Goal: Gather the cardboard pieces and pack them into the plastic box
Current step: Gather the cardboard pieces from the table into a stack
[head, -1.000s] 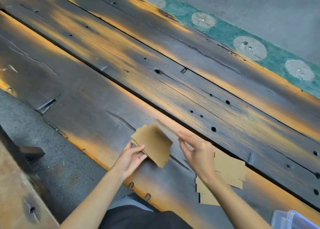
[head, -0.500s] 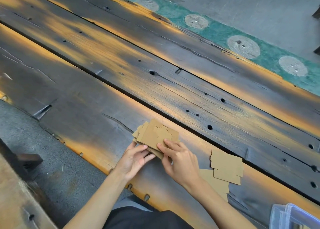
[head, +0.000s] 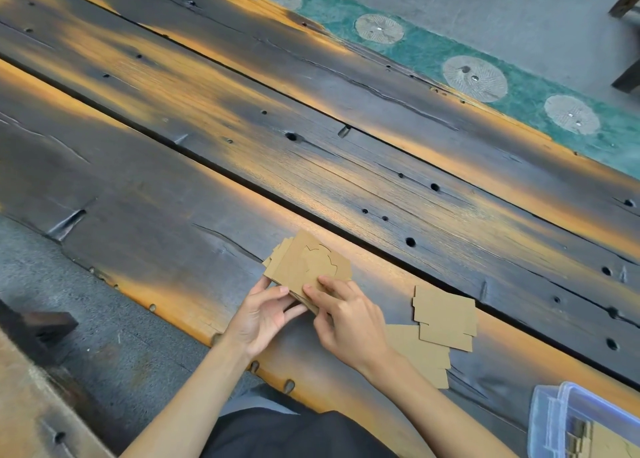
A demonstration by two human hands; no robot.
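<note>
A small stack of brown cardboard pieces [head: 304, 265] is held just above the dark wooden table [head: 346, 166] near its front edge. My left hand [head: 259, 315] grips the stack's near left corner. My right hand [head: 349, 319] pinches its near right edge, with the fingers lying on the top piece. More cardboard pieces [head: 445, 315] lie flat on the table to the right of my right hand, partly hidden by my wrist. The clear plastic box [head: 550, 419] stands at the bottom right corner, with cardboard visible inside.
The table is made of long planks with gaps and knot holes. Beyond its far edge runs a green mat [head: 519, 86] with round pale patches. Grey floor [head: 52, 284] lies to the left of the front edge, and a wooden block [head: 48, 326] stands there.
My right hand came in from the right and closed on the stack that my left hand holds. The stack now sits more squared between both hands.
</note>
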